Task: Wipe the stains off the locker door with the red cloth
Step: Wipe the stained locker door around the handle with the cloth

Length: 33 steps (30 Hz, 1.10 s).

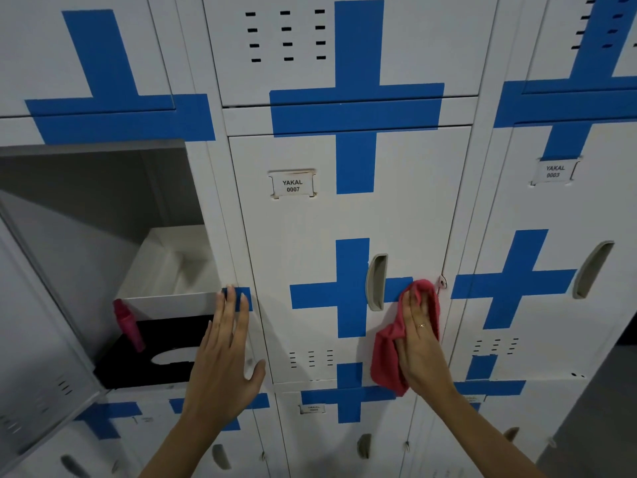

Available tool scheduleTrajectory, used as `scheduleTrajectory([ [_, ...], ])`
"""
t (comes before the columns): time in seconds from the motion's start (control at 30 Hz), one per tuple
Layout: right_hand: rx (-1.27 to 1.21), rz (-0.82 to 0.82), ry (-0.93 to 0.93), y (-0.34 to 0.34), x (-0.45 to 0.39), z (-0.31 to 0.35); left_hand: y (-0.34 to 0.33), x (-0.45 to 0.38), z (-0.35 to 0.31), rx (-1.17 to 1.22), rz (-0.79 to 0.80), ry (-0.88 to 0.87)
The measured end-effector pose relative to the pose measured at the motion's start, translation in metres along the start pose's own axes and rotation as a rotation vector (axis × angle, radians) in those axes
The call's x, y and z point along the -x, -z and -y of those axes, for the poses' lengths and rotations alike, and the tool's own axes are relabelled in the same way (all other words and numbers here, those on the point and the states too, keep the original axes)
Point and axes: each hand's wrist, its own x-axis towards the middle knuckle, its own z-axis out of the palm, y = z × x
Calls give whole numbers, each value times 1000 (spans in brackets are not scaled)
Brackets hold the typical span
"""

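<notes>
The right hand (418, 334) is pressing the red cloth (389, 353) flat against the locker door (310, 236), the one labelled YAKAL 0007, low on its right side, just right of the recessed handle (376, 282). The fingers are lying together and extended, pinning the cloth with the palm rather than gripping it; the cloth's top edge is peeking above the fingertips over the end of a blue tape cross (348, 291), and a loose fold is hanging below the wrist toward the door's lower edge. The left hand (224, 350) is resting open, fingers spread slightly and holding nothing, on the frame between this door and the open locker (103, 219) to its left, seemingly bracing the body.

The cloth looks soft, thin and light, so it is likely bunching and sliding under the palm unless pressure is spread across it; a flat palm over a folded pad should be giving the best control, with the dangling part gathered in so it is not dragging. The door is probably thin sheet metal, smooth and a little springy, so firm, even strokes seem sensible. The tape edges could be lifting if rubbed against their ends. Stains are too faint here to be made out clearly; there may be slight yellowing around the label (293, 184).
</notes>
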Motion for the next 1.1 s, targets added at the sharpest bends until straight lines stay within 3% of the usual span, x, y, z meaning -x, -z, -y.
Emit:
scheduleTrajectory([
  [0.17, 190, 246, 162, -18, 26, -15, 0, -1, -1, -12, -3, 0],
  [0.43, 337, 462, 75, -8, 71, -57, 6, 2, 9, -31, 22, -52],
  [0.53, 404, 475, 58, -13, 74, -62, 6, 1, 7, -28, 23, -62],
  [0.77, 329, 863, 150, -61, 56, -8, 8, 2, 5, -14, 14, -66],
  [0.97, 359, 894, 405, -127, 42, 57, 11, 2, 6, -23, 18, -86],
  [1.1, 440, 911, 477, -158, 44, 64, 12, 3, 7, -25, 23, -81],
])
